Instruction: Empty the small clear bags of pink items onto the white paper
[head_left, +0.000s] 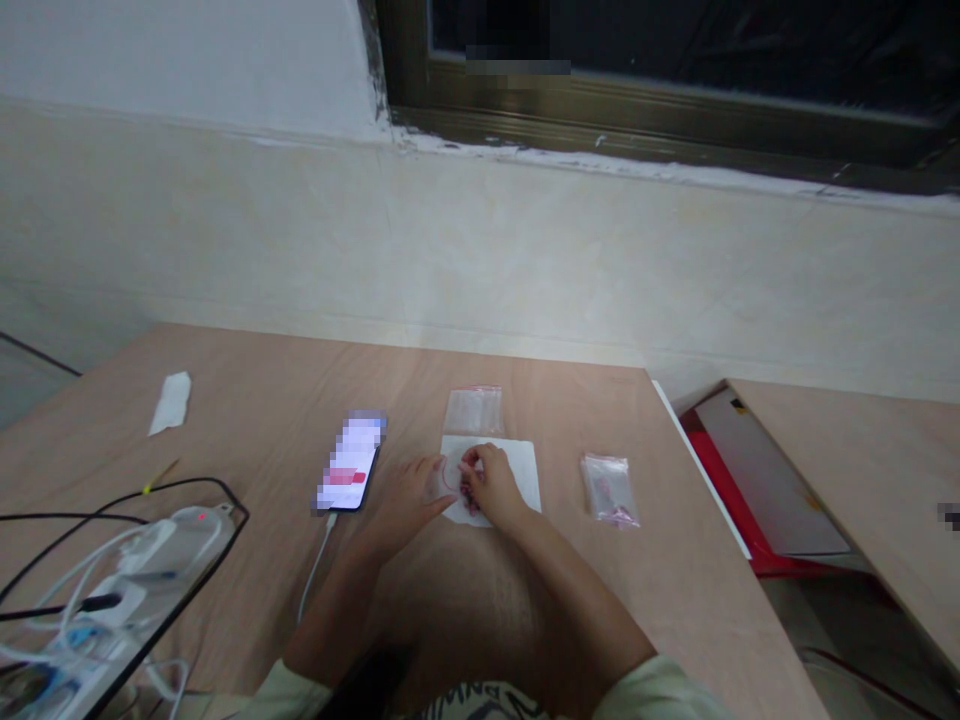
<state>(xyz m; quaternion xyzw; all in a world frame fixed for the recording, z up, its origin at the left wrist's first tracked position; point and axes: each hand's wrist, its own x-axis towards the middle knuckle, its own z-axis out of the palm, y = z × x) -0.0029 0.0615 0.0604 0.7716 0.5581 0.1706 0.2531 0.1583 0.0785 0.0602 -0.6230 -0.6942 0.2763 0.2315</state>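
Observation:
A white sheet (525, 470) lies on the wooden table, with small dark-red bead-like pieces (470, 500) in a cluster on it. My right hand (491, 485) is over these pieces, its thumb and fingertips pinched together. Whatever sits between those fingertips is too small to make out. At the sheet's left edge rests my left hand (409, 500), thumb and fingers apart. Between the two hands shows a thin reddish curved line (445, 474), perhaps a thread or a rim. A clear zip bag (474, 410) lies flat just behind the sheet.
Left of my hands lies a lit phone (351, 462) with a white cable (319, 565). A power strip (142, 590) with tangled cords fills the lower left. A small packed plastic bag (610, 490) lies to the right. A white paper scrap (171, 402) is far left.

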